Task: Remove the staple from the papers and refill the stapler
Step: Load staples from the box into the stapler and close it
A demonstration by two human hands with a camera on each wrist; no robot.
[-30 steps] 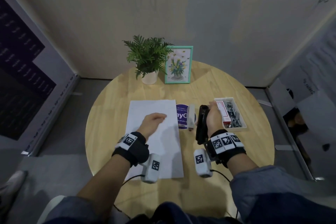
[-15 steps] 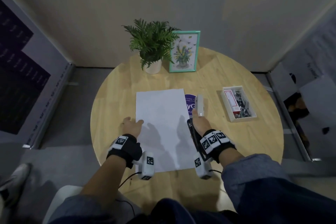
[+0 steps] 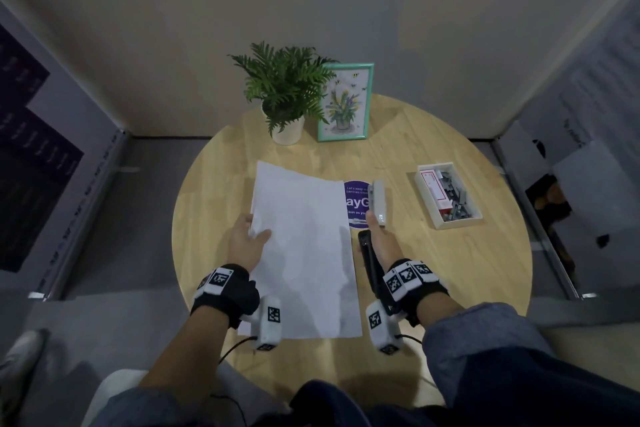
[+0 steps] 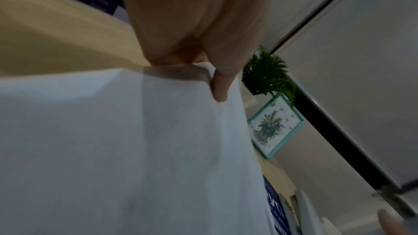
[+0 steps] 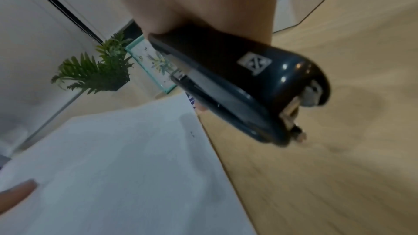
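Observation:
White papers [image 3: 304, 253] lie in the middle of the round wooden table [image 3: 450, 270]. My left hand [image 3: 247, 241] pinches their left edge and lifts it, thumb on top; the thumb [image 4: 221, 87] shows clearly in the left wrist view on the papers [image 4: 135, 149]. My right hand [image 3: 382, 243] grips a black stapler [image 3: 369, 260] just right of the papers, its rear end [image 5: 305, 96] pointing toward me. A tiny staple mark [image 5: 192, 133] sits near the papers' right edge [image 5: 135, 158]. A white staple remover [image 3: 377, 201] lies beyond my right fingers.
A white tray [image 3: 446, 196] with a red-and-white staple box and loose staples stands at the right. A potted fern [image 3: 285, 94] and a teal picture frame [image 3: 346, 102] stand at the back. A purple round sticker [image 3: 356, 203] lies under the remover.
My right hand brought the stapler back from the tray toward me. My left hand slid to the papers' left edge and lifted it.

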